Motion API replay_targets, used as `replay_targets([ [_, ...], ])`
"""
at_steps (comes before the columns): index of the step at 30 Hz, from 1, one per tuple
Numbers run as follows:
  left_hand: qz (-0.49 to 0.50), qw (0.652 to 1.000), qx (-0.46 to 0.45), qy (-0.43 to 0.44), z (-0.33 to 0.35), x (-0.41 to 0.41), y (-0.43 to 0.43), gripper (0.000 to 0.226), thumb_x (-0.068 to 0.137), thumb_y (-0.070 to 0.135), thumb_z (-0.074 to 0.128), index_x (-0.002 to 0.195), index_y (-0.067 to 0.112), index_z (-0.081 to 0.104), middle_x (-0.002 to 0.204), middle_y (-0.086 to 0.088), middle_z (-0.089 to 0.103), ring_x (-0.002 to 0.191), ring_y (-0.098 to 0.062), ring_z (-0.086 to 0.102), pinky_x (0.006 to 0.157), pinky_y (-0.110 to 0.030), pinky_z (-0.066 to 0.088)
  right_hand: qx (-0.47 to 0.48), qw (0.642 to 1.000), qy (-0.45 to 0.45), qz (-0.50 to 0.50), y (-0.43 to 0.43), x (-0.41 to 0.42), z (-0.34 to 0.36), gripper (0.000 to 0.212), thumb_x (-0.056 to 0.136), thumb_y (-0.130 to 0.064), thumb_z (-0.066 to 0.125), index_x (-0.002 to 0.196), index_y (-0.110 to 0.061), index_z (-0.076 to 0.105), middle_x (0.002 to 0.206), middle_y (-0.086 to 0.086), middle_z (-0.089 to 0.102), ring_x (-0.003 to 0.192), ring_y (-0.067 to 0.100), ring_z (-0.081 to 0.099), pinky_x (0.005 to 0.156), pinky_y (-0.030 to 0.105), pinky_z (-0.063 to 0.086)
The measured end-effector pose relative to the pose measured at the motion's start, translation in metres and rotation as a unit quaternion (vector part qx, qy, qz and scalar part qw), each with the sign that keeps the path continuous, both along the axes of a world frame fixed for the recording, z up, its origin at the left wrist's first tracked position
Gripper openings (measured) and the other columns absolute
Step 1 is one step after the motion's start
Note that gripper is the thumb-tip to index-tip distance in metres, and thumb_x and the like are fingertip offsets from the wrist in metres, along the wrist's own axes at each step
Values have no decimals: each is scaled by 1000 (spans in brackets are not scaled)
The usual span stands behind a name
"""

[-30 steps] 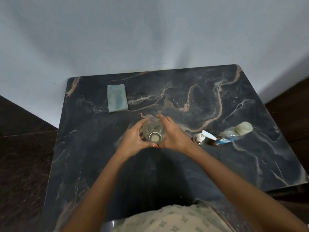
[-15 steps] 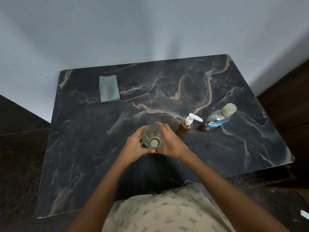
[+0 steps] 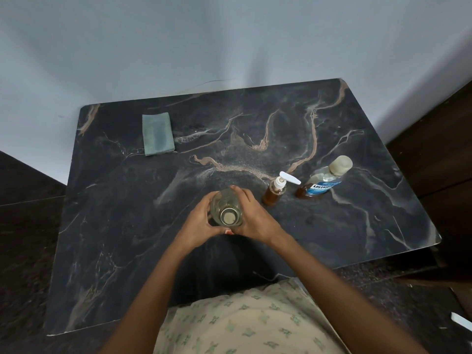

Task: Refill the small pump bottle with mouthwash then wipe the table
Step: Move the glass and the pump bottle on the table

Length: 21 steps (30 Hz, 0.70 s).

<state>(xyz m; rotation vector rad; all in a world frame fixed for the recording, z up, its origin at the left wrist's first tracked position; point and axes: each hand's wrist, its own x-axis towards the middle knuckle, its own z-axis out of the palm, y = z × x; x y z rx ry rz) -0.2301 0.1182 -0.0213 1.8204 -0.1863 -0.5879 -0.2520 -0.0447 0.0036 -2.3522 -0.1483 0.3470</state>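
Observation:
A clear round bottle (image 3: 226, 210) with a pale cap stands at the middle of the dark marble table (image 3: 357, 226), seen from above. My left hand (image 3: 196, 224) and my right hand (image 3: 252, 217) wrap its two sides. To the right stands the small pump bottle (image 3: 275, 191), amber with a white pump head. Further right is the mouthwash bottle (image 3: 323, 181), clear with a blue label, amber liquid at its base and a pale cap. A folded grey-green cloth (image 3: 157, 133) lies at the back left.
A pale wall runs behind the table. Dark floor surrounds the table on the left and right. My patterned clothing shows at the near edge.
The view has pulled back and tilted, so the table sits lower in frame. My hands have stayed wrapped around the clear bottle. The pump bottle and mouthwash bottle look unmoved on the table.

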Motion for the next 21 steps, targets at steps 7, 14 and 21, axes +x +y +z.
replay_targets([
  [7, -12, 1000, 15, -10, 0, -2, -5, 107, 53, 7, 86, 139, 20, 25, 138, -5, 41, 128, -18, 41, 110, -41, 32, 56, 997, -23, -53, -21, -14, 8, 85, 66, -9, 79, 136, -8, 31, 136, 9, 37, 124, 19, 41, 104, 29, 36],
  [14, 1, 999, 34, -26, 5, -7, -9, 106, 55, 12, 86, 140, 24, 24, 139, 4, 37, 125, -8, 37, 104, -27, 28, 89, 925, -144, -341, -40, -38, 3, 39, 68, -7, 78, 99, -10, 54, 96, -2, 48, 83, 8, 53, 77, 13, 45],
  [21, 1, 998, 42, -39, 10, -7, -10, 102, 56, 10, 85, 139, 22, 27, 129, 11, 38, 120, -6, 39, 100, -23, 29, 102, 884, -49, -453, -35, -6, -17, 75, 65, -28, 81, 122, -6, 38, 123, 11, 45, 117, 25, 45, 93, 41, 46],
])
